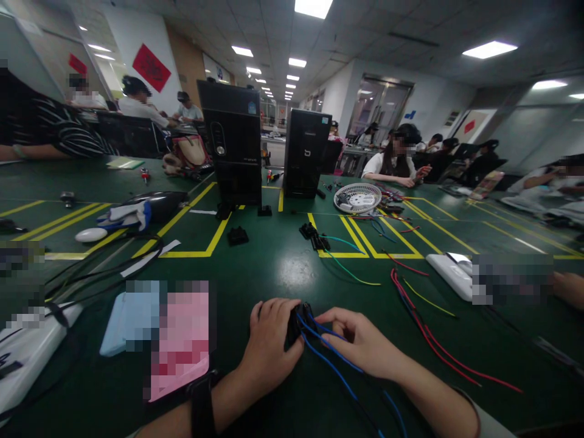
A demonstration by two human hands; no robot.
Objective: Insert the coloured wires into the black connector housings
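My left hand (269, 347) is closed around a small black connector block (294, 328) near the table's front edge. My right hand (360, 340) pinches a blue wire (337, 371) right at the block; two blue wires run from it back toward me under my right forearm. A black band sits on my left wrist (201, 401).
Red wires (433, 347), green and yellow wires (356, 277) and small black connectors (314, 237) lie on the green table (283, 267). Two black computer towers (235, 140) stand at the back, a white fan grille (357, 198) beside them. Several people sit around. Blurred items lie at left.
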